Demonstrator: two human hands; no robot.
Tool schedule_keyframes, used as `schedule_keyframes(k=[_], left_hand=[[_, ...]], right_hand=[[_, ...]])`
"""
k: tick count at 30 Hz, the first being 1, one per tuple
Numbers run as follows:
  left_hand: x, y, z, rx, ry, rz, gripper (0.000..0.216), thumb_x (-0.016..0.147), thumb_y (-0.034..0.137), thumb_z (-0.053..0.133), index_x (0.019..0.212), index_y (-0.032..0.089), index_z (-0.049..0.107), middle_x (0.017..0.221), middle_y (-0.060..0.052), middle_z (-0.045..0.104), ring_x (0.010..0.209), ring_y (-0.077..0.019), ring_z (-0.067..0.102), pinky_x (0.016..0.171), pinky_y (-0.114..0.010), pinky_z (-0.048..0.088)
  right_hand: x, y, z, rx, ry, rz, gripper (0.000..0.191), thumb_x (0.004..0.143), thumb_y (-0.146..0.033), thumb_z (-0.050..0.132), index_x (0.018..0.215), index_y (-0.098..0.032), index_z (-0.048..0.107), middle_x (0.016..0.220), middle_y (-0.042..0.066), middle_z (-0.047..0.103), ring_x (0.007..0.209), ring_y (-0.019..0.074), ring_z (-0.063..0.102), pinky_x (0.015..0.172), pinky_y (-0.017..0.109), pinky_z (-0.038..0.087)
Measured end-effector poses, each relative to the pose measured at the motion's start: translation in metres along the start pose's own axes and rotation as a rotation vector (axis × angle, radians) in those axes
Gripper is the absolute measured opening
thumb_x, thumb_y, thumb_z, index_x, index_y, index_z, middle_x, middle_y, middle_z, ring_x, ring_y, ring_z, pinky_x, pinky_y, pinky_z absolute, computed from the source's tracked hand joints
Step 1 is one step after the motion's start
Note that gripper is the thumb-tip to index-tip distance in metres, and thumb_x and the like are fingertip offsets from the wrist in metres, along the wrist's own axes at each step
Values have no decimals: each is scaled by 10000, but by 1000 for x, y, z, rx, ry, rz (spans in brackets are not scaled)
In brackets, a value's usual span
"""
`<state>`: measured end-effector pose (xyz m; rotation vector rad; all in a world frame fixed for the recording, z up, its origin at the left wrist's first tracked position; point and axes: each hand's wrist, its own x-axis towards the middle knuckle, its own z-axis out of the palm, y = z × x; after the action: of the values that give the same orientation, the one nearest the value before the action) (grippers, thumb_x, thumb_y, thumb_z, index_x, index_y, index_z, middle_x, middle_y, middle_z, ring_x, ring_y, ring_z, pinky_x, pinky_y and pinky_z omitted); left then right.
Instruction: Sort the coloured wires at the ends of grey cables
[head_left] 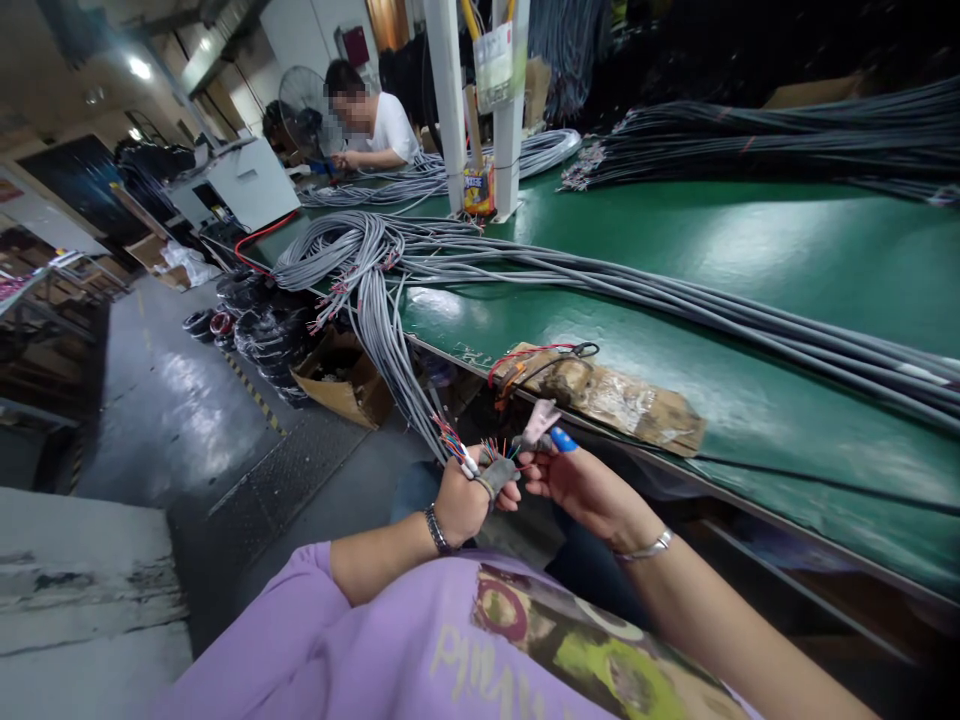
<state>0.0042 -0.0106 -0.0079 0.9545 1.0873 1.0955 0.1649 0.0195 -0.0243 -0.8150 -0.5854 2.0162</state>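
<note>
My left hand is closed around the ends of grey cables, where thin coloured wires fan out above the fingers. A grey covering wraps its thumb. Opposite it, my right hand has its fingertips pinched together at the wires, where a thin red strand reaches them; the exact grip is partly hidden. Blue tape and a pale pink wrap cover parts of the right fingers. From the left hand, a bundle of grey cables runs up over the table edge, with more stripped red-tipped ends along it.
The green table bears long grey cables and darker cable bundles. A taped cardboard piece with wires lies at the near edge. White posts rise from the table. Another person works beyond. A cardboard box stands below.
</note>
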Motion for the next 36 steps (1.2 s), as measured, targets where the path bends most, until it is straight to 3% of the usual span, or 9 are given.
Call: schedule_keyframes(k=[5,10,12,16,19,23,29,36], left_hand=[[0,3,-2,124,-152,-45,404,714,516,685,708,125,584,550,-22,619,442,-102,566,449,-204,455],[5,11,-3,240,-385,-269,449,567,508,778,635,106,591,542,-54,627,477,-132,595,491,-235,474],[7,12,-3,230,-358,-304,470,539,525,783,642,109,588,543,-51,626,467,-132,591,479,-236,469],[9,11,-3,130,-184,-231,518,554,592,745,672,113,585,547,-46,627,454,-133,592,455,-230,461],[10,9,0,62,-119,-187,517,575,597,734,678,115,579,541,-44,625,452,-132,591,463,-231,467],[10,6,2,55,-142,-145,511,610,600,721,670,115,571,530,-45,617,456,-128,584,492,-242,478],[6,10,-2,157,-317,-148,508,611,582,739,721,99,623,602,-70,653,541,-152,628,564,-263,505],[7,6,-2,48,-167,-54,468,679,569,699,698,114,592,563,-46,640,485,-128,608,522,-241,503]], right_hand=[[-9,-7,13,-320,-56,-123,288,640,-409,812,670,-165,661,583,-1,617,516,98,488,519,236,402],[-14,-13,17,-635,-140,-184,331,647,-456,790,668,-157,651,623,0,623,582,119,510,595,262,418],[-13,-11,12,-645,-85,-217,341,667,-484,765,688,-162,656,647,3,624,604,124,517,619,268,430],[-11,-2,-1,-437,103,-209,390,658,-547,749,752,-180,657,716,16,634,622,122,532,630,277,461],[-14,4,-1,-374,118,-191,399,624,-518,788,804,-182,670,751,25,634,623,119,532,613,275,466],[-21,7,15,-421,111,-299,341,654,-493,775,735,-185,653,619,1,585,571,123,503,571,274,445],[-21,-3,27,-571,53,-337,361,668,-523,749,665,-190,611,560,1,578,519,130,499,543,284,440],[-16,-2,20,-542,109,-329,368,631,-496,785,620,-172,611,560,-10,542,529,108,446,526,257,388]])
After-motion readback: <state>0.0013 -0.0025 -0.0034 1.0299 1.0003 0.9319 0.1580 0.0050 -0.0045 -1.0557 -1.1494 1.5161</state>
